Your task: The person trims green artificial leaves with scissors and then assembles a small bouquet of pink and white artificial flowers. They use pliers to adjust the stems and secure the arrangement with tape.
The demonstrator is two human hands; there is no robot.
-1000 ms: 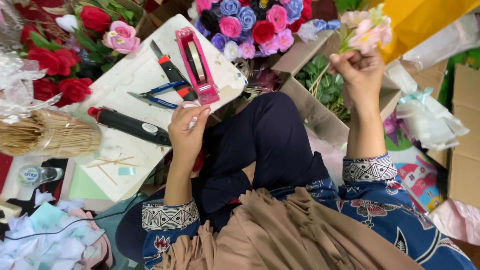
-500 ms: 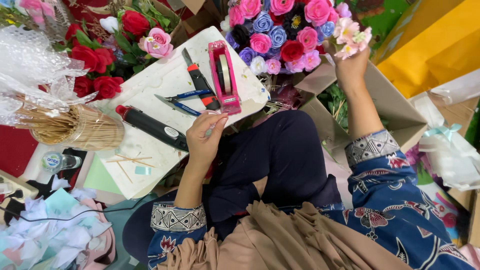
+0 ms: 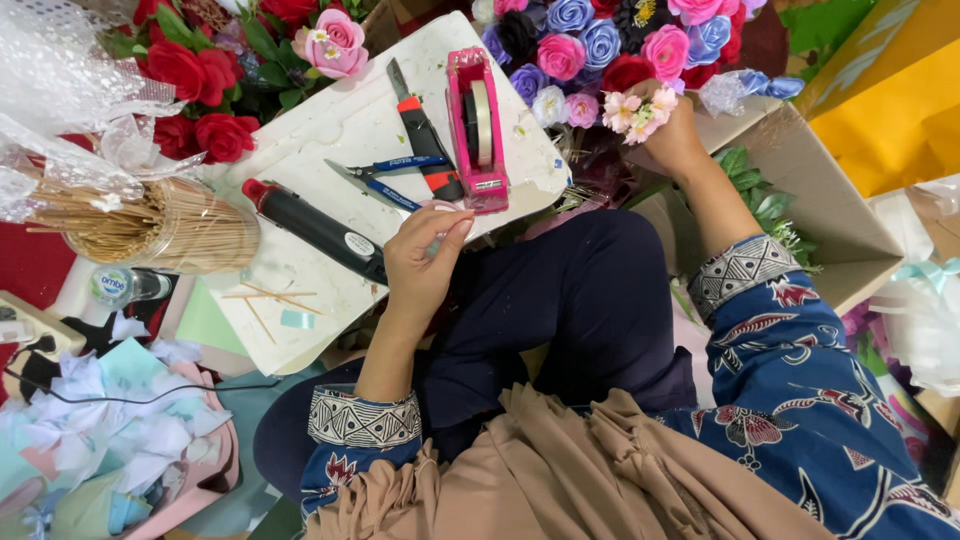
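Resting at the near edge of the white board, the left hand (image 3: pixel 425 262) is curling loosely, thumb and forefinger pinching together near a thin pale piece that is too small to make out, so I cannot tell what, if anything, it is gripping. Just beyond its fingertips the pink tape dispenser (image 3: pixel 477 130) is lying on the board with its roll of pale tape showing; it looks rigid and fairly weighty, best taken by its long sides. Left of that hand the black glue gun (image 3: pixel 315 228) is lying slantwise, hard and easy to roll, while the blue-handled pliers (image 3: pixel 385 178) and the orange-and-black utility knife (image 3: pixel 425 135) are sitting just past it, the knife wanting a hold on its body, away from the blade.

Further out, the right hand (image 3: pixel 680 140) is closing around a small spray of pale pink artificial blossoms (image 3: pixel 635 110), fingers wrapped about the stems and the heads poking out to its left. The spray looks very light, soft and easily crushed, so the stems are the sensible place to hold, not the petals. Beyond that hand a cluster of pink, blue and purple fabric roses (image 3: pixel 600 45) is crowding together. Far to the left, a jar of wooden skewers (image 3: pixel 165 225) is lying beside red roses (image 3: pixel 195 80).
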